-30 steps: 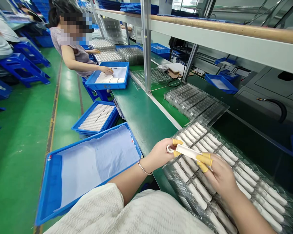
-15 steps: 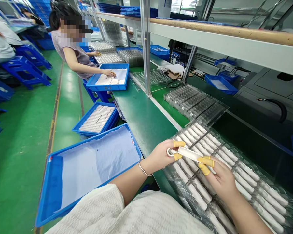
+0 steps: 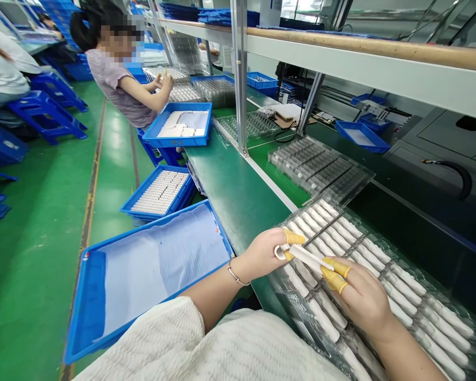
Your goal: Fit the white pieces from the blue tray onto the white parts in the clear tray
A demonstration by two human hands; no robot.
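Note:
Between both hands is a slim white tube-like piece (image 3: pixel 308 257), tilted down to the right. My left hand (image 3: pixel 266 255) is closed on its left end, thumb and finger in yellow finger cots. A small curled white strip (image 3: pixel 280 252) shows at that hand, and I cannot tell if it is part of the piece. My right hand (image 3: pixel 360 291), also in yellow finger cots, pinches the right end. Under the hands lies a clear plastic tray (image 3: pixel 357 243) filled with rows of similar white pieces, some wrapped-looking.
A large blue bin (image 3: pixel 83 296) lined with pale sheet stands to the left. Beyond it, a smaller blue tray (image 3: pixel 129 207) holds white pieces. Stacked clear trays (image 3: pixel 321 164) lie on the green bench (image 3: pixel 234 185). A metal post (image 3: pixel 240 79) supports the shelf. A co-worker (image 3: pixel 115 90) sits further along.
The white piece has turned slightly between my hands, showing a narrower side. The co-worker's hands have lifted from the blue tray and come together. My view has shifted a little.

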